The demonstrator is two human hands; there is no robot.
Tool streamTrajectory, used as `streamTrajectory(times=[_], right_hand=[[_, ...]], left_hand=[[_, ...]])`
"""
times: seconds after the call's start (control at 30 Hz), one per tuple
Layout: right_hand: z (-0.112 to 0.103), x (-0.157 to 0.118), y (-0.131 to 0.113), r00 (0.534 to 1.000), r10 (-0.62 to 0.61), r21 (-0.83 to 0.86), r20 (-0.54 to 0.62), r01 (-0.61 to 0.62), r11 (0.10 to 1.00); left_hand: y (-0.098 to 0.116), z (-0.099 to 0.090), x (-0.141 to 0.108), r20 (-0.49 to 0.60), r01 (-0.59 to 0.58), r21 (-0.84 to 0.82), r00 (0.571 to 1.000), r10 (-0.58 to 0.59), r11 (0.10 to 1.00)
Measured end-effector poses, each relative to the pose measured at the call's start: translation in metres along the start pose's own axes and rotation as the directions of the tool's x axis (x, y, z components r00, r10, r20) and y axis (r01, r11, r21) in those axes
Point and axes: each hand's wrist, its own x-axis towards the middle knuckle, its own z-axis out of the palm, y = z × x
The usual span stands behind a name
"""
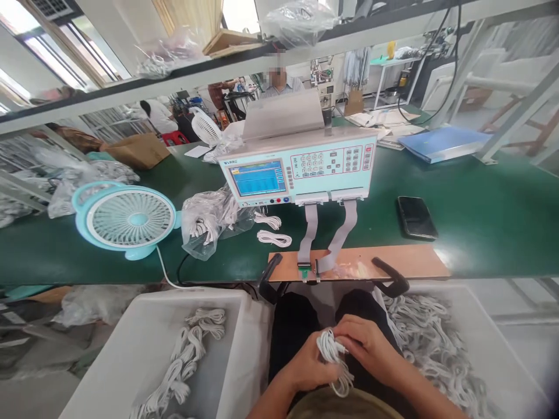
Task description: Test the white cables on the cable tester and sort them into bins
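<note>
Below the flat tan board (410,263), in the head view, the left hand (312,364) is wrapped around a coiled white cable (328,346), a thin, smooth cord bundled into narrow loops. The right hand (364,344) meets it there, fingers pinched at the coil's small connector end.

Left of and below the board, a white bin (131,334) with smooth walls holds looped cable bundles (190,352); right of and below it, a second bin (495,326) holds a tangled heap of cords (437,343).

Above the board, two flat grey ribbon cables (309,230) run down from a boxy pale-blue instrument (301,166). Up and left of the board, on the glossy green table (484,218), lie oval white coils (274,238), a crinkled clear bag (196,218) and a round, slatted turquoise fan (137,219). A glossy black phone (417,217) lies just above the board's right end.
</note>
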Motion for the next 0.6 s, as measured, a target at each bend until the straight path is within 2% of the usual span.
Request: streamTrajectory(times=[0.07,0.13,0.27,0.37,0.5,0.6], right_hand=[[-0.006,0.002,0.0,0.995,-0.014,-0.002,0.099,0.014,1.0],[-0.008,0.003,0.002,0.991,-0.009,-0.011,0.136,0.01,1.0],[0.004,0.007,0.006,0.999,0.04,-0.023,-0.021,-0.04,0.999],[0.017,0.011,0.013,0.979,0.117,0.018,-0.168,-0.116,0.993],[0.027,0.018,0.024,0.949,0.146,0.023,-0.281,-0.146,0.989],[0.029,0.026,0.027,0.94,0.144,0.04,-0.31,-0.139,0.99]], left_hand=[[0.0,-0.005,-0.002,0.022,-0.003,0.033,1.0,0.002,0.999],[-0.003,-0.007,-0.002,0.014,0.0,0.05,1.0,-0.001,0.999],[-0.008,-0.005,0.001,-0.125,0.019,0.069,0.992,-0.011,0.997],[-0.003,-0.004,-0.001,-0.259,0.024,0.146,0.966,0.015,0.989],[0.009,-0.009,-0.005,-0.451,0.014,0.392,0.874,0.18,0.92],[0.017,-0.013,-0.002,-0.473,0.001,0.537,0.828,0.301,0.844]])
